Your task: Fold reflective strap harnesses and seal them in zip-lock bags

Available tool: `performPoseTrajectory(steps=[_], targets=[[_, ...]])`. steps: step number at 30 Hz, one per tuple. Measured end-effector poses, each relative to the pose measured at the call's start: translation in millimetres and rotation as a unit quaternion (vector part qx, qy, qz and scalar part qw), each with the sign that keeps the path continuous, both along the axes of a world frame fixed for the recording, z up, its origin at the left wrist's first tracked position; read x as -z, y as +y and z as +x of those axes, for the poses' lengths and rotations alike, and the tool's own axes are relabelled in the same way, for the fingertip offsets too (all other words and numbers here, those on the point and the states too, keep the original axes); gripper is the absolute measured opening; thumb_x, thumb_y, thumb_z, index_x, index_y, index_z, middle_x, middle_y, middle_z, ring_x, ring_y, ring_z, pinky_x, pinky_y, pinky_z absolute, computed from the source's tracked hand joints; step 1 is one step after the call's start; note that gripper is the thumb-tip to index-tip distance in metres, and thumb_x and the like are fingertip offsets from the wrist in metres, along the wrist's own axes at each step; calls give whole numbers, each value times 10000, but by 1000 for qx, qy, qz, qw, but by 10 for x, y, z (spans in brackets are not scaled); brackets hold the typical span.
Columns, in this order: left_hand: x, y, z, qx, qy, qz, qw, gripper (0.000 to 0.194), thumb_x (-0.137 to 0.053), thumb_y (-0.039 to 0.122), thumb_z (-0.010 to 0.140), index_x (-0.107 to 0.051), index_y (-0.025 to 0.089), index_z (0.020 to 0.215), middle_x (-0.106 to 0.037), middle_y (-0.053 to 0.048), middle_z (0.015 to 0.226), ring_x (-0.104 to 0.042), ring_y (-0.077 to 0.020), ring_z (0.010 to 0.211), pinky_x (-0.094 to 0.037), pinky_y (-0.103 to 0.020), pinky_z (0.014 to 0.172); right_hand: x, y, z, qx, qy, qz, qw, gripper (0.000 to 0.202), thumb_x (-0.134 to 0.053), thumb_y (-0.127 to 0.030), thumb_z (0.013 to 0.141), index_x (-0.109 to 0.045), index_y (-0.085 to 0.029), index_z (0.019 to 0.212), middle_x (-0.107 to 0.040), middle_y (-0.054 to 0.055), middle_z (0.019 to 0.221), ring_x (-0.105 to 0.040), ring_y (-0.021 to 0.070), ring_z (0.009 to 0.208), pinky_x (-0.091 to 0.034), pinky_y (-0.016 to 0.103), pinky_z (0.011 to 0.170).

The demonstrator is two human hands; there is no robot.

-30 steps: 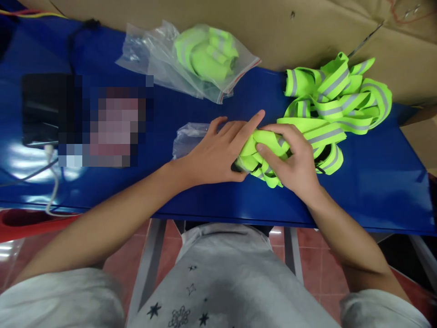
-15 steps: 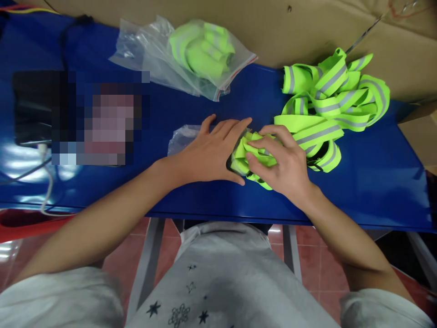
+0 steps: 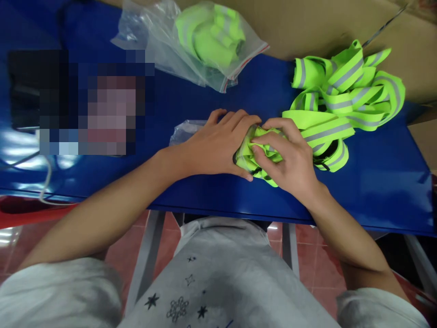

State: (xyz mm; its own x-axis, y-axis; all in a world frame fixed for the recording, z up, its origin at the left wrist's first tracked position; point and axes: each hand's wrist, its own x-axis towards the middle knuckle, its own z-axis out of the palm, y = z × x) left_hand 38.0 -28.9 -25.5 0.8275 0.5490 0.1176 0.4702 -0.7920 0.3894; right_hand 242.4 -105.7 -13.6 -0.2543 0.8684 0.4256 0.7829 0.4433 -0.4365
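Observation:
A bunched neon-yellow reflective strap (image 3: 261, 152) with grey stripes lies between my two hands, partly inside a clear plastic bag (image 3: 186, 130). My left hand (image 3: 218, 148) lies palm down over the bag, its fingers and thumb curved around the bag's mouth. From the right, my right hand (image 3: 290, 155) pinches the bunched strap between thumb and fingertips. Much of the bag is hidden under my left hand and forearm. A larger tangle of reflective straps (image 3: 341, 105) rests beyond my right hand.
Another clear zip bag (image 3: 150, 41) holding a rolled reflective strap (image 3: 211, 36) lies at the back of the blue table (image 3: 372, 196). Brown cardboard (image 3: 300, 27) stands behind. A black object (image 3: 25, 91) with a white cable (image 3: 48, 177) and a blurred-out item sit at the left.
The camera view has shifted slightly. My left fingers have curled in more around the bag's mouth, and both hands stay at the bunched strap.

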Motion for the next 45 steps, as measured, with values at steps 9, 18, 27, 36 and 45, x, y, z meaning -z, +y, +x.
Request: performPoseTrajectory(steps=[9, 18, 27, 36, 45], targets=[[-87, -93, 25, -10, 11, 3, 1000, 917, -803, 613, 818, -445, 147, 1523, -600, -201, 1454, -565, -427, 1377, -356, -578, 1189, 10, 10, -4, -47, 82, -4, 995, 231, -521, -234, 1053, -650, -217, 1244, -692, 102, 1181, -710, 241, 1122, -618, 436, 969], [-36, -32, -43, 11, 5, -1, 1000, 988, -900, 662, 697, -495, 120, 1417, -658, -178, 1345, -633, -372, 1239, -415, -518, 1121, 97, 25, -12, -125, 107, 45, 985, 133, -665, -178, 958, -732, -211, 1068, -783, 83, 1139, -771, 233, 1053, -650, 415, 929], [-224, -217, 1, -15, 52, 20, 998, 1038, -913, 534, 746, -402, 41, 1503, -600, -247, 1399, -608, -446, 1289, -468, -521, 1050, 85, 48, -86, -13, 91, 30, 995, 163, -686, -283, 972, -683, -274, 1135, -699, 90, 1141, -715, 258, 1059, -640, 475, 939], [-95, -48, -53, 7, 28, -41, 999, 963, -881, 592, 744, -451, 120, 1465, -653, -174, 1340, -644, -375, 1220, -431, -492, 1055, 117, -64, -72, -138, 96, 47, 985, 258, -734, -295, 929, -749, -196, 1166, -751, 127, 1166, -745, 282, 1102, -633, 474, 961], [-215, -254, -64, -24, 25, 2, 999, 1068, -851, 515, 799, -298, 123, 1623, -580, -241, 1468, -573, -447, 1352, -375, -577, 1156, 114, -1, -128, -83, 78, -3, 993, 145, -605, -236, 1017, -739, -190, 1049, -754, 111, 1181, -732, 256, 1146, -616, 437, 994]])
